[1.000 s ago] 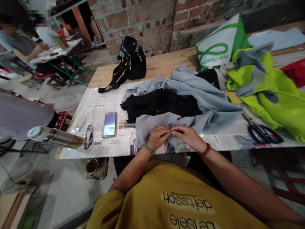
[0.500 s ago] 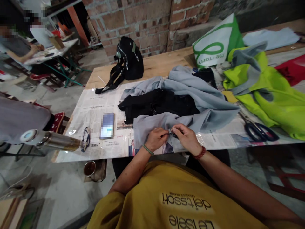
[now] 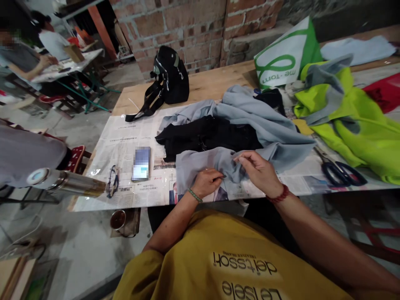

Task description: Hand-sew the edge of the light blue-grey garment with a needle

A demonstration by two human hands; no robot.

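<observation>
Over gray cloth, the right hand has parted from the left hand, fingers on both pinched narrow

Bag at one o'clock: "me·Tom". Shirt at six: seemingly "Leisele". Newspaper headlines, Chinese, too blurred.

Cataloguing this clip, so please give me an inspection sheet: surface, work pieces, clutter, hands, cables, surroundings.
Surface: table, partly under newspaper.
Work pieces: creased grey cloth; black cloth.
Clutter: phone, glasses, flask, scissors, black bag, tote, lime cloth.
Hands: left hand pinches grey cloth near the table edge; right hand apart from it, fingertips together, anything between them too small to tell.
Cables: pale cord on floor.
Surroundings: brick wall; people at another table.
</observation>
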